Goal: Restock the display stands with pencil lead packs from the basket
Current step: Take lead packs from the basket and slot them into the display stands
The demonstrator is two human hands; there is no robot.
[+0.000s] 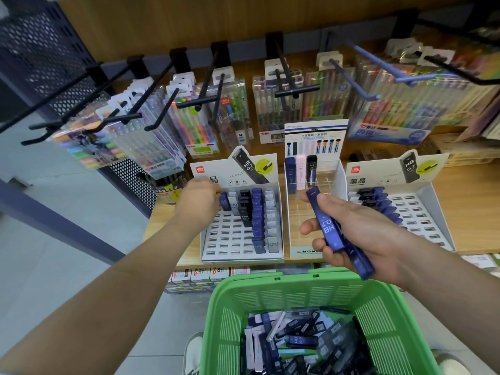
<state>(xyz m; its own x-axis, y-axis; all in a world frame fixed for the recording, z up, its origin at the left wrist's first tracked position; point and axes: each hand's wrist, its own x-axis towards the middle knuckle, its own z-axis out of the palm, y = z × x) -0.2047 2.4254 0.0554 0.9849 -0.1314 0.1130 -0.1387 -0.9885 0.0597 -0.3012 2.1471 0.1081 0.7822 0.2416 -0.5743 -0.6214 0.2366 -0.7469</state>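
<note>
The green slatted plastic basket point(311, 293) sits nearest, its floor heaped with loose blue, black and white pencil lead packs point(297, 342). Above it, the right hand point(359, 234) curls round a small bundle of slim blue packs point(331, 226) marked HB 0.7. Farther on, the left hand point(198, 203) pinches one blue pack point(224, 202) at a rear slot of the white cardboard display stand point(240, 257). The cases look light, rigid and slick. A pinch across the narrow sides seems safest, as the lead is likely brittle.
</note>
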